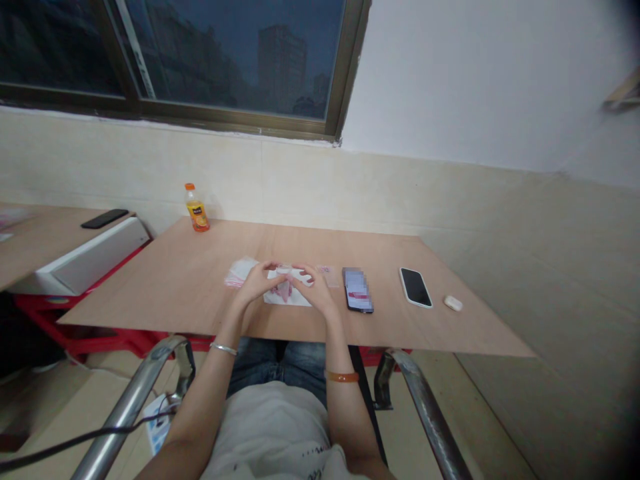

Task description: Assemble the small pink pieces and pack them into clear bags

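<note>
Over the white sheet (303, 297), my left hand (259, 281) and my right hand (315, 288) meet at the thumbs. Between them is a small pink folded piece (284, 291) that looks like thin paper or film. Both hands are closed on it, with the index fingers curved above. Its lower end hangs in a point over the sheet. Left of my left hand lies a stack of white and pink sheets (241, 272). A clear packet with pink marks (327, 276) lies just right of my right hand.
A phone with a lit screen (358, 291), a phone with a dark screen (415, 288) and a white earbud case (453, 303) lie to the right. An orange drink bottle (197, 209) stands at the back left. Metal armrests (425, 407) flank me below the wooden tabletop (150, 280).
</note>
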`<state>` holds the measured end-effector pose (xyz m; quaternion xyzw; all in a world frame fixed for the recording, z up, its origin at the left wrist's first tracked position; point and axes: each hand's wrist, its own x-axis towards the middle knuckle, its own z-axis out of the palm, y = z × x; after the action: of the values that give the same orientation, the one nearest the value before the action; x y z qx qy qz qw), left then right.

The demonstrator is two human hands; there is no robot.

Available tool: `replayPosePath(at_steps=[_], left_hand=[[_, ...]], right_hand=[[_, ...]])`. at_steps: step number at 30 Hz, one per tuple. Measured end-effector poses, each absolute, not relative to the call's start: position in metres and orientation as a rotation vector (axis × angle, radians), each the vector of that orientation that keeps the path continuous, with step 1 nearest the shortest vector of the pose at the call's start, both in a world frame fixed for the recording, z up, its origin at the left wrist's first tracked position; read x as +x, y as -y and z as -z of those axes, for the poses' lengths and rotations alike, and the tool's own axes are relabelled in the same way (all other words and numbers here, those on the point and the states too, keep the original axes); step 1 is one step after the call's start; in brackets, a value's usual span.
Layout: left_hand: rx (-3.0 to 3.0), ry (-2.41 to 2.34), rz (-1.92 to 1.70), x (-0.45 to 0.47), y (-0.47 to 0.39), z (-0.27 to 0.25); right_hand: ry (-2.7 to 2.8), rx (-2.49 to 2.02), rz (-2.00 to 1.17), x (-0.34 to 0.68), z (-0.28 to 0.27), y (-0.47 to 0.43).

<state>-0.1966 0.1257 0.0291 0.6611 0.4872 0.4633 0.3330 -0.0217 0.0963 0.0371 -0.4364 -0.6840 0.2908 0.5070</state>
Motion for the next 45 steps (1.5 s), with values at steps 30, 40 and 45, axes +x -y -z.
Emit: replayPosePath(at_steps=[30,40,45], left_hand=[[1.719,-1.021,-1.218,-0.19,-0.113,-0.048],[1.777,-1.02,-1.203,-0.191,-0.111,-0.049],[1.766,-1.007,-1.195,-0.19,-0.11,-0.049]], right_hand=[[1.274,-0.915,-1.022,-0.025,-0.038,-0.1],[1.221,-0.909,-1.052,-0.021,-0.034,-0.103],[1.258,-0.932,-0.992,-0.019,-0.035,-0.102]])
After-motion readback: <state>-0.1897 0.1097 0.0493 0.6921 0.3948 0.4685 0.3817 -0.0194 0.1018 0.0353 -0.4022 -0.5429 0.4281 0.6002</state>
